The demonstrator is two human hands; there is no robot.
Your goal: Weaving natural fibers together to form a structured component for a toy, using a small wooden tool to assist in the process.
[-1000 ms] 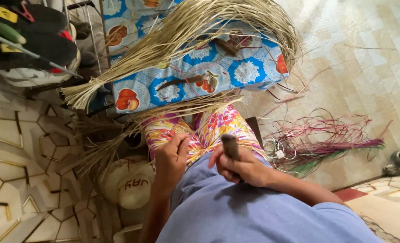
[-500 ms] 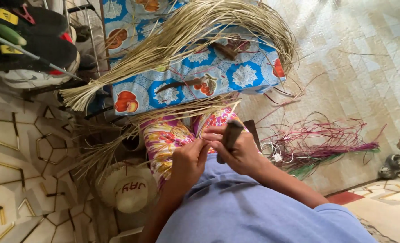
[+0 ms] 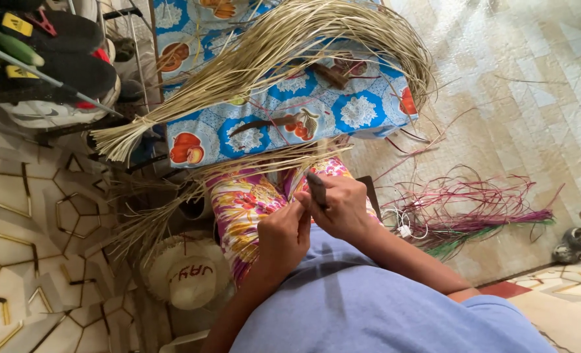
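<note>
so, hands: both meet at the centre of the frame, over the lap in floral trousers (image 3: 238, 209).
right hand (image 3: 342, 208): fingers curled shut around a dark tool (image 3: 316, 188), which looks like a knife handle or awl; its upper end pokes out above the fist, the rest is hidden in the palm.
left hand (image 3: 284, 236): fingertips pinched together just beside the tool; what they pinch is too thin to make out, probably a single pale strand.
work in hand: judged from these positions, one strand is being trimmed or split at the fingertips; no woven piece shows in the hands, so the work looks early.
done: one pale bundle (image 3: 264, 65), tied at its lower left end, lies across the patterned cloth (image 3: 316, 111) at upper centre.
left: looser pale strands (image 3: 192, 189) trail from the knees toward lower left, untied.
dyed strands (image 3: 473, 209): one loose heap, pink, purple and some green, at centre right on the floor (image 3: 532, 98), untouched.
count, hands: two.
count, tools held: one.
count, pale heaps: two, one tied and one loose.
count, dyed heaps: one.
count, hats: one straw hat (image 3: 186, 274) at lower left.
shoes (image 3: 48, 59): several on a rack at upper left; an exact count is not possible.
</note>
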